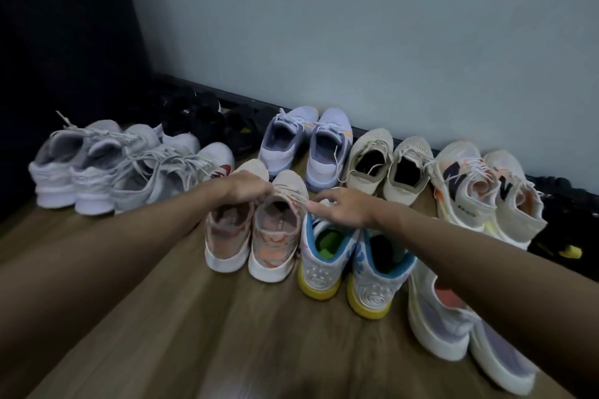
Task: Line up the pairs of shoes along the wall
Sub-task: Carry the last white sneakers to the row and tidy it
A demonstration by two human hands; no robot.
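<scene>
A pink pair of sneakers [275,246] stands heels toward me on the wooden floor, in front of the row at the wall [356,42]. My left hand [246,188] reaches over the left pink shoe, fingers curled down onto the laces and tongue between the two shoes. My right hand [343,207] hovers above a white, blue and yellow pair [321,269], its fingertips touching the right pink shoe's collar. Along the wall stand a lilac pair [291,146], a beige pair [369,159] and a white pair with a dark N [466,185].
Several grey-white sneakers [97,172] crowd together at the left, with black shoes [201,120] behind them by the skirting. A cream and purple pair [444,317] lies under my right forearm. A black shoe with yellow [564,236] sits at the far right. Dark furniture [64,42] bounds the left.
</scene>
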